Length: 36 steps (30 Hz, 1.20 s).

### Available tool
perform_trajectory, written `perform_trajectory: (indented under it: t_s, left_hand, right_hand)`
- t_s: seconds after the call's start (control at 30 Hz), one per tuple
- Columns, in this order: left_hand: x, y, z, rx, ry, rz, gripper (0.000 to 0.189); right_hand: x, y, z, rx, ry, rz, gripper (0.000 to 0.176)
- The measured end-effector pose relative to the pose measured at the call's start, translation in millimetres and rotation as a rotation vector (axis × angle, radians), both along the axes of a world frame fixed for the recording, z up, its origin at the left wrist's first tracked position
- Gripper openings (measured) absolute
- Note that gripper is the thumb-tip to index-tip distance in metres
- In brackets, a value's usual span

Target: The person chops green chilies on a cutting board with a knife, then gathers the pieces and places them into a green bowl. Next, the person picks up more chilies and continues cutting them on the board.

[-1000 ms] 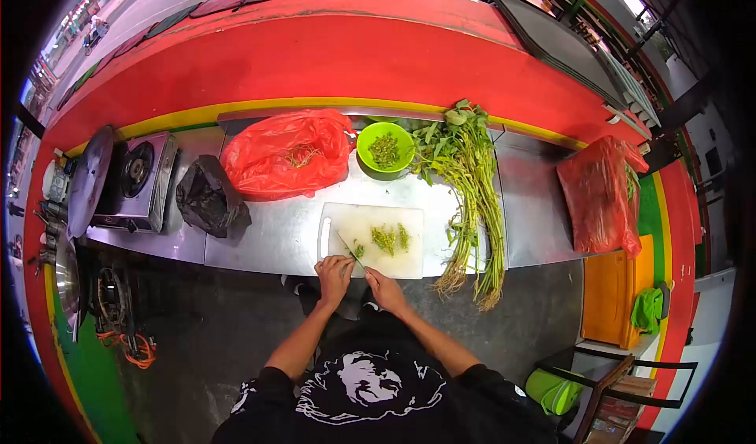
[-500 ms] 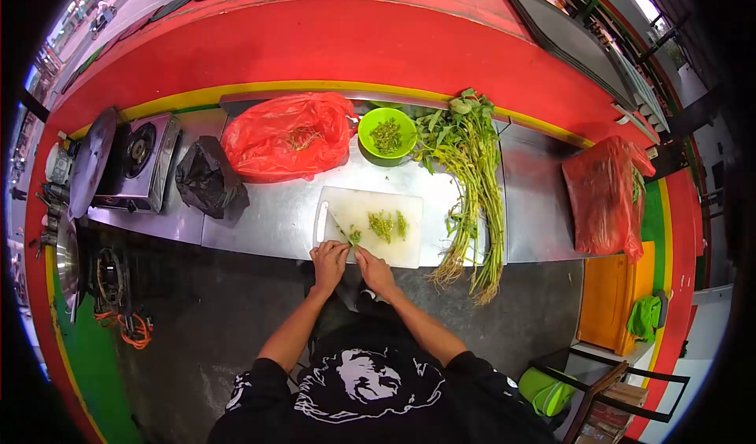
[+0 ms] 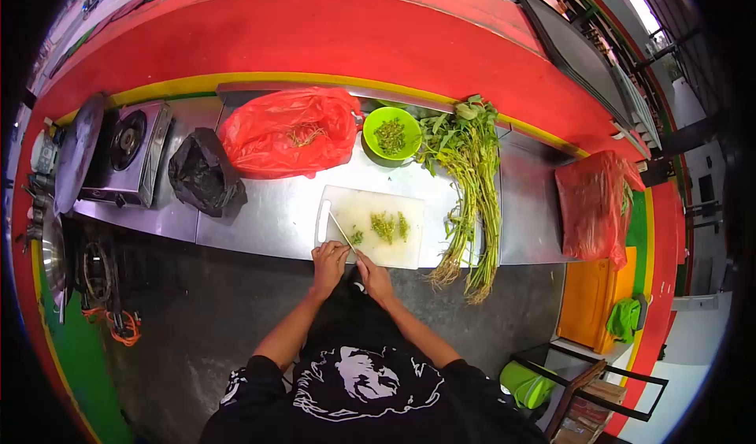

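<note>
A white cutting board lies near the front edge of the steel counter. On it are small piles of chopped greens and a smaller bit at the left. My right hand is closed on a knife, whose thin blade points up and left over the board. Beside it, my left hand is closed at the board's front edge; what its fingers hold is too small to make out. Behind the board stands a green bowl with cut greens inside. Long-stemmed leafy greens with roots lie to the right.
An open red plastic bag and a black bag sit on the counter's left part, beside a gas stove. Another red bag stands at the right end. A red wall runs behind.
The view has shifted slightly. The knife blade lies clearer above the small greens at the board's left, and my right hand is a little lower and farther from my left hand.
</note>
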State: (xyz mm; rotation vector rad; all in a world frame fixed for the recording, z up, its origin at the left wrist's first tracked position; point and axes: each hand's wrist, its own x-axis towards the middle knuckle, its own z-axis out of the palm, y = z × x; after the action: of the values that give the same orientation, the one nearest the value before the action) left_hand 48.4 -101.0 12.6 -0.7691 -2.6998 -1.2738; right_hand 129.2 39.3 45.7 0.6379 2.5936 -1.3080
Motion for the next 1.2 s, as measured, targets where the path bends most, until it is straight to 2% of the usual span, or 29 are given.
perform_trajectory:
  t_s: [0.03,0.07,0.3,0.37,0.4,0.5,0.57,0.7,0.83,0.97,1.0,1.1,1.2]
  left_hand:
    - [2,-1,0,0.001,-0.007,0.003,0.013]
    - [1,-1,1,0.017,-0.024,0.004,0.014]
    - [-5,-1,0,0.101,-0.040,0.027,0.015]
    - [-6,-1,1,0.091,-0.065,0.024,0.014]
    - [-7,-1,3,0.079,-0.096,0.024,0.014]
    - [-9,-3,3,0.082,-0.083,-0.009,0.013]
    - [-12,-3,1,0.071,-0.068,-0.022,0.013]
    - [-10,-8,-3,0.065,-0.038,-0.064,0.013]
    - [-8,-7,-1,0.063,-0.027,-0.077,0.013]
    - [-8,-7,-1,0.079,-0.052,-0.052,0.013]
    - [-7,-6,-3,0.078,-0.052,-0.034,0.013]
    - [-7,-6,-6,0.099,-0.027,-0.026,0.013]
    - [-7,-6,-7,0.091,-0.031,-0.027,0.012]
  right_hand:
    - [-3,-5,-1,0.032,0.131,-0.021,0.037]
    - [-6,-7,-1,0.003,0.055,-0.055,0.037]
    - [-11,4,-3,-0.091,0.014,-0.025,0.038]
    - [-2,6,-15,-0.071,0.234,-0.001,0.039]
    - [1,4,-12,-0.071,0.236,0.000,0.039]
    - [12,1,-3,0.013,0.210,-0.020,0.040]
    - [12,-5,5,-0.040,0.024,-0.041,0.041]
    - [7,-14,3,0.018,-0.076,-0.039,0.042]
    - [-15,-6,-2,-0.064,0.086,-0.053,0.041]
    - [-12,6,6,-0.152,0.028,-0.037,0.041]
    - [-6,7,-8,-0.120,0.108,-0.018,0.041]
    - [10,3,-9,-0.079,0.106,-0.045,0.041]
    - [15,-3,0,-0.089,0.015,-0.059,0.041]
